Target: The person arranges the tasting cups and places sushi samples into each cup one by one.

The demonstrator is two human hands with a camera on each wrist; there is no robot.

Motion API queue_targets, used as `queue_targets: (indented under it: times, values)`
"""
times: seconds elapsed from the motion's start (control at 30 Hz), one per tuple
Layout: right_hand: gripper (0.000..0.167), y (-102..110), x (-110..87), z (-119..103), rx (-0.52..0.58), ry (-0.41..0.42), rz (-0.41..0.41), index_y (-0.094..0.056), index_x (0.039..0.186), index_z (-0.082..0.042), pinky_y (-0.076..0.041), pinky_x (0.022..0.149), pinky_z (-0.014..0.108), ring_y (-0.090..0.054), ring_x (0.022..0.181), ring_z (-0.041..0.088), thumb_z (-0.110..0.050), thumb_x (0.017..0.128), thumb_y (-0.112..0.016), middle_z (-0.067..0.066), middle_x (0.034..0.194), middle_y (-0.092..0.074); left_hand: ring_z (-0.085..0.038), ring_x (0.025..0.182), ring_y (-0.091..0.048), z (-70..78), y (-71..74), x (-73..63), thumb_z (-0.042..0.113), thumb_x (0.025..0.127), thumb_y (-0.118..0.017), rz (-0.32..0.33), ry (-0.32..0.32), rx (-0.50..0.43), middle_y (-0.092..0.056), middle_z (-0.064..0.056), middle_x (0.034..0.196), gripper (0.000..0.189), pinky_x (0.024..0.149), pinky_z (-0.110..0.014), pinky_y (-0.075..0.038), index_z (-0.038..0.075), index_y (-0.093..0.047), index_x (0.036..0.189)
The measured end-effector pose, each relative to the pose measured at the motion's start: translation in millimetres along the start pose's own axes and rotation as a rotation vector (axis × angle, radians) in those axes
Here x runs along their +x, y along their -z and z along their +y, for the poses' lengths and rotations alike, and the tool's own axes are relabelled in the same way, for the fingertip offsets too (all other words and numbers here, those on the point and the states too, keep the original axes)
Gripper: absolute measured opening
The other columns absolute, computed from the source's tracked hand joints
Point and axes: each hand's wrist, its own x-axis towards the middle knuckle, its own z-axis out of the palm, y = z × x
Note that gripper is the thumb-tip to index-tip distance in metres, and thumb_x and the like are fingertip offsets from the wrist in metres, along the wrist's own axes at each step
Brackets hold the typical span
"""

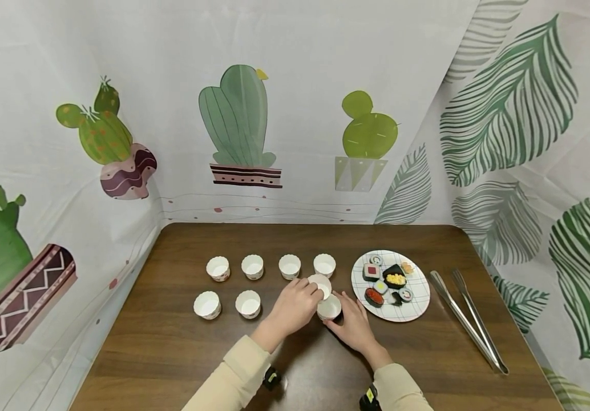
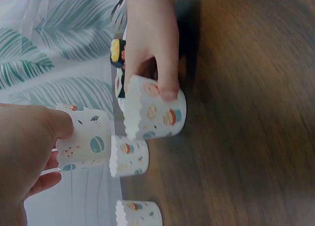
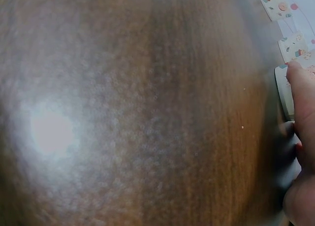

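In the head view my left hand pinches a white paper baking cup and holds it up off the table. Printed cupcakes and leaves show on that cup's side in the left wrist view, with my thumb pressed against it. My right hand grips a second cup between thumb and fingers, just in front of the first. This second cup has a scalloped rim and the same print. At the edge of the right wrist view, the thumb lies along the cup's side.
Several like cups stand in a back row, and two more are at the front left. Right of my hands lies a checked plate bearing sushi pieces. Metal tongs rest beyond it, on the brown table.
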Motion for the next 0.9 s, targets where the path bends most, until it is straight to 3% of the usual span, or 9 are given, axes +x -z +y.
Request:
queue_targets:
  times: [0.23,0.4,0.63,0.9]
  values:
    - [0.072,0,0.4,1,0.010,-0.009,-0.011,-0.047,0.131,-0.006,-0.021,0.102,0.059,-0.039,0.129,0.031,-0.033,0.072,-0.076,0.010,0.134,-0.050,-0.016,0.071,-0.054,-12.1,-4.9,-14.8,0.010,0.071,-0.067,-0.031,0.034,-0.025,-0.061,0.003,0.076,0.008,0.066,-0.029,-0.043,0.014,-0.062,0.076]
    - [0.072,0,0.6,1,0.008,-0.011,-0.007,-0.047,0.131,-0.007,-0.021,0.102,0.059,-0.040,0.129,0.031,-0.033,0.071,-0.077,0.010,0.135,-0.050,-0.018,0.069,-0.053,-17.8,-12.0,-27.6,0.011,0.068,-0.068,-0.020,0.057,-0.011,-0.058,0.002,0.071,0.009,0.063,-0.028,-0.041,0.014,-0.060,0.073]
    - [0.073,0,0.3,1,-0.002,-0.012,-0.008,-0.047,0.132,-0.007,-0.021,0.103,0.058,-0.039,0.129,0.031,-0.034,0.071,-0.077,0.010,0.135,-0.050,-0.016,0.064,-0.052,-19.8,-22.9,-46.6,0.011,0.068,-0.067,0.003,0.059,0.011,-0.056,0.003,0.066,0.010,0.059,-0.027,-0.040,0.016,-0.058,0.069]
    - [0.073,0,-0.4,0,-0.002,-0.003,-0.004,-0.047,0.131,-0.006,-0.021,0.102,0.058,-0.040,0.129,0.031,-0.033,0.071,-0.077,0.010,0.134,-0.050,-0.016,0.062,-0.052,-19.6,-30.4,-62.5,0.011,0.068,-0.067,-0.032,0.066,0.018,-0.055,0.004,0.065,0.010,0.057,-0.027,-0.039,0.016,-0.058,0.068]
